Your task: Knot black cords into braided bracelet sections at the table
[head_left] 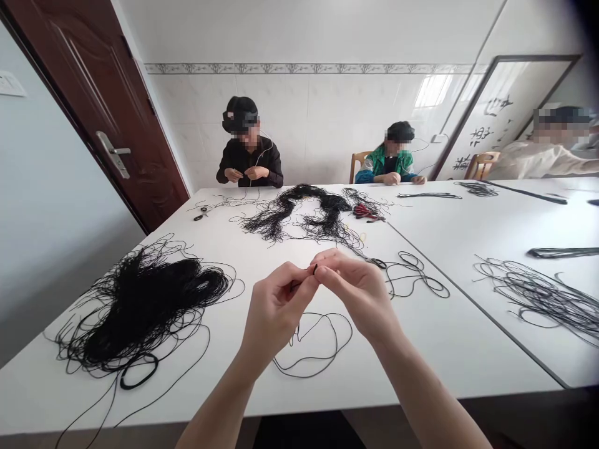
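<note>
Over the white table (365, 380), my left hand (281, 299) and my right hand (358, 290) meet with their fingertips pinched together. Between them is a small bit of black cord (315, 269), most of it hidden by the fingers. Below the hands a thin black cord (334, 357) hangs and lies in loose loops on the tabletop. More looped cord (423, 274) lies just right of my right hand. To the left of my left hand spreads a big tangled heap of black cord (150, 299), with a small black ring (139, 371) at its near edge.
A second cord pile (322, 202), red-handled pliers (367, 212) and black scissors (201, 214) lie farther back. Another cord bundle (547, 299) is on the right, past the table seam (468, 298). Two people (250, 156) (388, 162) sit across, a third person (543, 153) at far right.
</note>
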Motion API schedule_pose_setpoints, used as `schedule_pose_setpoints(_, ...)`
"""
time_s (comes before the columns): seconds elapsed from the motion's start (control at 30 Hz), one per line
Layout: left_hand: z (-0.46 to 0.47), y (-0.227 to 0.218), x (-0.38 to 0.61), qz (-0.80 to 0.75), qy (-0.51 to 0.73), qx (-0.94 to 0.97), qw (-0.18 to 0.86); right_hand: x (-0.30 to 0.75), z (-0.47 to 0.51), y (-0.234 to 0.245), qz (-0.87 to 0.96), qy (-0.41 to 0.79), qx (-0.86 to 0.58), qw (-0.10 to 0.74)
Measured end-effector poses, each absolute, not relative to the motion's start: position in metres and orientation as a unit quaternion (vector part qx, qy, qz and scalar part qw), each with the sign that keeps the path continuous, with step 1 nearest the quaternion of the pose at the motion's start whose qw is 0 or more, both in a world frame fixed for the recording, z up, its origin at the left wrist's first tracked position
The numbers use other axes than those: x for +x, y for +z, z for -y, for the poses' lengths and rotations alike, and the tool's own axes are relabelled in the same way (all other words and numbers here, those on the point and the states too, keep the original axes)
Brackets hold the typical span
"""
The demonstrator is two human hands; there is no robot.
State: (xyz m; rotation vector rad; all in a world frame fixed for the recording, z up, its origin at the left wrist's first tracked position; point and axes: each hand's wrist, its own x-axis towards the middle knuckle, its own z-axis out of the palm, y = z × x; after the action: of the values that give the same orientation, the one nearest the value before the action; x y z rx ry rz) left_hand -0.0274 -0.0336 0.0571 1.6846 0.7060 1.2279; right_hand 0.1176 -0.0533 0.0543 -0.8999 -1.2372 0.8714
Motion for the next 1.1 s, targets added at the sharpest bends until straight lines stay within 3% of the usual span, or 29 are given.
schedule_pose_setpoints(1.1, 0.021, 0.045, -0.032, -0.329, 0.523, 0.678, 0.398, 0.116, 0.051, 0.049, 0.538, 0.348, -0.417, 0.645)
